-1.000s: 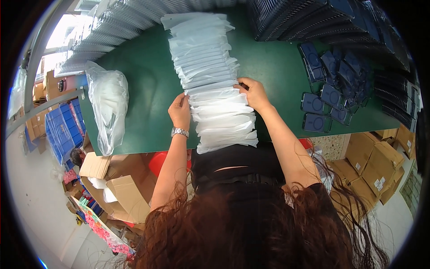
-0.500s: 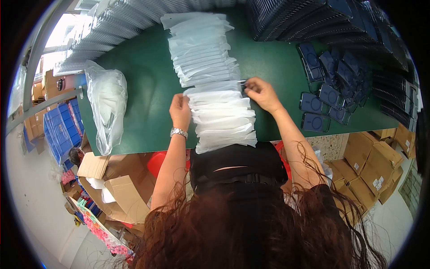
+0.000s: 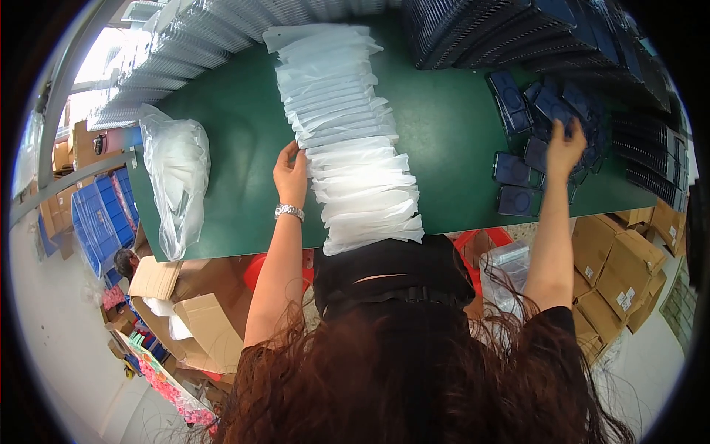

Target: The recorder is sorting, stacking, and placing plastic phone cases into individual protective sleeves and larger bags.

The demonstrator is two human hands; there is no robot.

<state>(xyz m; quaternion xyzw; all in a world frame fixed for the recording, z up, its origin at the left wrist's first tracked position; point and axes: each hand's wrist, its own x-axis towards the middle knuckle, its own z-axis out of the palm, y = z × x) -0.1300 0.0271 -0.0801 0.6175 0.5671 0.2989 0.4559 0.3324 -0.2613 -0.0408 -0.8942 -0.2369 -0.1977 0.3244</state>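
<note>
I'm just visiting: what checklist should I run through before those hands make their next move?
1. Left hand at the left edge of the row of pale sleeves: ok.
2. Right hand at the pile of dark blue cases: ok.
3. Right hand gripping a case: cannot tell.
4. Sleeve ends evenly lined up: not ok, they are ragged.
5. Clear plastic bag apart from the row: ok.
</note>
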